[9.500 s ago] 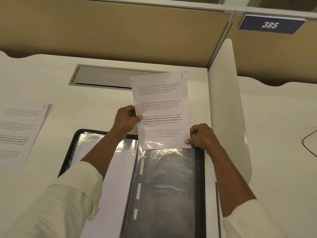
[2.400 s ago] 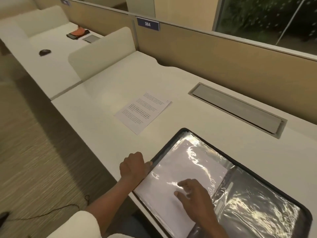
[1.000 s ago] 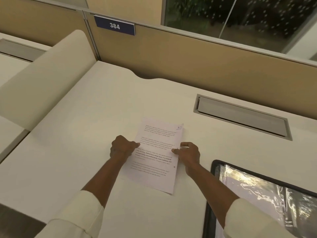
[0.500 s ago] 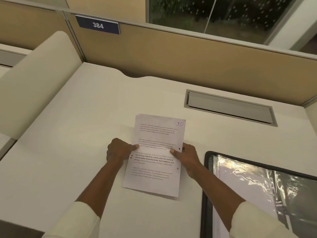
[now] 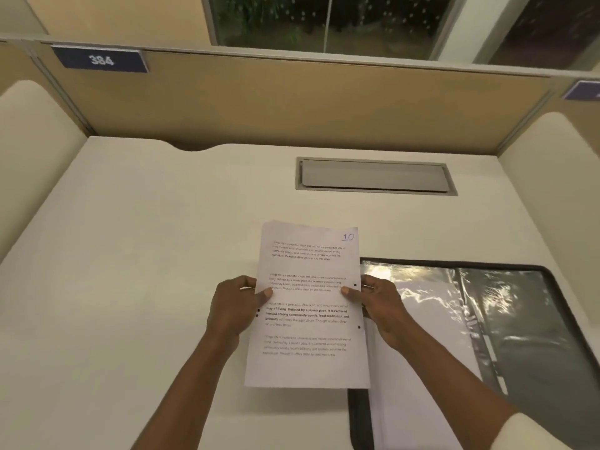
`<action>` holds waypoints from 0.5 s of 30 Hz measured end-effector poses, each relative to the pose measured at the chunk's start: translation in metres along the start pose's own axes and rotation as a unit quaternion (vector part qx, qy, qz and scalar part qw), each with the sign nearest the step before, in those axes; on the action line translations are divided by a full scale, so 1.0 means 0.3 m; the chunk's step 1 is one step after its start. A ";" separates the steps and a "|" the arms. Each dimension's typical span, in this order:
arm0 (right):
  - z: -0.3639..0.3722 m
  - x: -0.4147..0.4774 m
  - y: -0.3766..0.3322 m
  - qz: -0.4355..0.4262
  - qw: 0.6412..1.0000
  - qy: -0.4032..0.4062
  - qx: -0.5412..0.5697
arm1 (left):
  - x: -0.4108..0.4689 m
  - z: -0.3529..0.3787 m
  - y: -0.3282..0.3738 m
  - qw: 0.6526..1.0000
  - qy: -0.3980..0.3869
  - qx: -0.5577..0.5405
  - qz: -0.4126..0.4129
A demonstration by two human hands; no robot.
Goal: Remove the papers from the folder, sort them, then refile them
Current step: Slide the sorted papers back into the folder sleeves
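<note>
Head view: I hold one sheet of paper [image 5: 308,306] facing me, marked "10" by hand in its top right corner, with four blocks of print. It has two dark punch holes by its right edge and two more dark dots at its left edge. I cannot tell whether more sheets lie behind it.

My left hand [image 5: 235,306] grips the left edge about halfway up, thumb on the printed face and fingers curled behind. My right hand [image 5: 378,303] has the same grip on the right edge at about the same height. Both grips are closed on the paper.

The sheet is above the near middle of the bench [image 5: 146,254], and its right edge overlaps the left side of one open black-edged folder [image 5: 552,319]. The folder lies flat on the bench to my right. It shows two clear plastic pockets: the left has a white page inside and the right looks dark.

Farther back, one grey flap [image 5: 375,175] is set into the bench. Two pale rounded dividers [image 5: 32,157] stand at the sides. A tan back panel [image 5: 308,102] carries a blue plate reading 384 [image 5: 100,60] and a second blue plate [image 5: 584,89] at the right edge.
</note>
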State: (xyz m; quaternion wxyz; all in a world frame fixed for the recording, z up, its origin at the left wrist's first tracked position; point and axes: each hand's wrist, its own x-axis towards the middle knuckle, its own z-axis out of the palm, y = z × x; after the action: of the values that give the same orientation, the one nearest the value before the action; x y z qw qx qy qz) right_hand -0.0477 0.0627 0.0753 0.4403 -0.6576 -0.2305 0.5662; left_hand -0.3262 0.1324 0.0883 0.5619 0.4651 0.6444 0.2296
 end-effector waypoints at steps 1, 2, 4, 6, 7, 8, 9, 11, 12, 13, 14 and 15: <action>-0.044 -0.020 0.003 0.003 1.000 0.009 -0.001 | -0.022 0.036 0.003 1.000 -0.013 0.005 0.006; -0.089 -0.039 0.011 0.006 1.000 0.019 -0.003 | -0.046 0.074 0.006 1.000 -0.026 0.008 0.010; -0.177 -0.074 0.029 0.008 0.999 0.032 -0.008 | -0.091 0.153 0.010 0.999 -0.047 0.009 0.014; -0.262 -0.108 0.050 0.005 0.999 0.041 -0.008 | -0.131 0.234 0.011 0.998 -0.058 0.015 0.014; -0.303 -0.127 0.059 0.002 0.999 0.041 -0.003 | -0.150 0.277 0.011 0.998 -0.059 0.018 0.012; -0.347 -0.144 0.069 -0.003 0.999 0.040 0.005 | -0.168 0.321 0.013 0.998 -0.060 0.023 0.013; -0.389 -0.160 0.078 -0.007 0.999 0.037 0.012 | -0.185 0.363 0.013 0.998 -0.058 0.032 0.014; -0.475 -0.189 0.099 -0.004 0.999 0.035 0.015 | -0.222 0.453 0.009 0.997 -0.053 0.050 0.015; -0.521 -0.201 0.109 -0.003 0.999 0.034 0.012 | -0.243 0.498 0.009 0.997 -0.050 0.057 0.016; -0.568 -0.212 0.118 0.000 0.999 0.036 0.010 | -0.265 0.541 0.007 0.997 -0.047 0.063 0.016; -0.615 -0.222 0.123 0.003 0.999 0.038 0.008 | -0.287 0.585 0.009 0.997 -0.043 0.066 0.019; -0.663 -0.233 0.127 0.002 0.999 0.040 0.008 | -0.312 0.626 0.009 0.996 -0.040 0.070 0.024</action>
State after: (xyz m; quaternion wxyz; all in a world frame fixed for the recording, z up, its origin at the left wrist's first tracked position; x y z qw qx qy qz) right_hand 0.1157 -0.0757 0.0754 0.4531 -0.6765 -0.2066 0.5426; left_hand -0.1552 0.0109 0.0889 0.5476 0.5275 0.6243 0.1792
